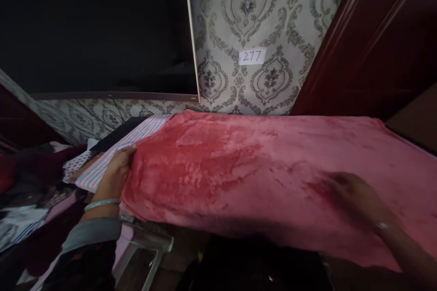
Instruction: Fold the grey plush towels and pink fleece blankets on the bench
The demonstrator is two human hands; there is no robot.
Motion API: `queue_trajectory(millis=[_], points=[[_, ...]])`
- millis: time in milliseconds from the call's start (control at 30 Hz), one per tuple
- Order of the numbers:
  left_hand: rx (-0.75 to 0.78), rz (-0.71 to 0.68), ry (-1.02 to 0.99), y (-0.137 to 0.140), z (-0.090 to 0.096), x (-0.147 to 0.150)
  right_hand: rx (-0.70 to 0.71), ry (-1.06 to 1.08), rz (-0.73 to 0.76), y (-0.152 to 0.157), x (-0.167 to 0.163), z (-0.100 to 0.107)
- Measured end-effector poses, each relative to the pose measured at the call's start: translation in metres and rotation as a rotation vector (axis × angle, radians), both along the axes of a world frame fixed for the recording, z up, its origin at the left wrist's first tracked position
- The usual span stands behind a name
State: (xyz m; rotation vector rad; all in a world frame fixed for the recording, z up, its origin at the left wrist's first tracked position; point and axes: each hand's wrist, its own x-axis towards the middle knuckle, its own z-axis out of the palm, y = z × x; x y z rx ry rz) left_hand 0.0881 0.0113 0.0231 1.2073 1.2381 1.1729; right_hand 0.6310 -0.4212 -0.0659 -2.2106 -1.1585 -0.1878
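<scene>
A red plush cloth [218,173] lies spread across a long, narrow surface and hangs over its near side. Its pile is darker and ruffled on the left, paler and smoother on the right. My left hand [119,166], with a pale bangle at the wrist, is closed at the cloth's left edge; some of its fingers are hidden. Beneath that hand a striped cloth [136,134] sticks out. Over the right half, my right hand [353,195] is on or just above the plush. Motion smears its fingers.
A large dark television [102,32] stands behind on the left. Patterned wallpaper [251,9] bears a paper label [251,56] reading 277. Piled clothes [37,191] lie at the left. Below them stands a pale-framed stool [150,245]. Dark red wood panelling [368,45] is at the right.
</scene>
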Motion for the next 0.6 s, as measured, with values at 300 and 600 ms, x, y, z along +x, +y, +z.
queue_trajectory(millis=[300, 600], points=[[-0.07, 0.0, -0.162, -0.012, 0.032, 0.001, -0.089, -0.114, 0.593, 0.163, -0.109, -0.001], [0.044, 0.005, -0.219, -0.011, 0.058, 0.0, -0.25, -0.119, 0.489, 0.207, -0.155, 0.006]])
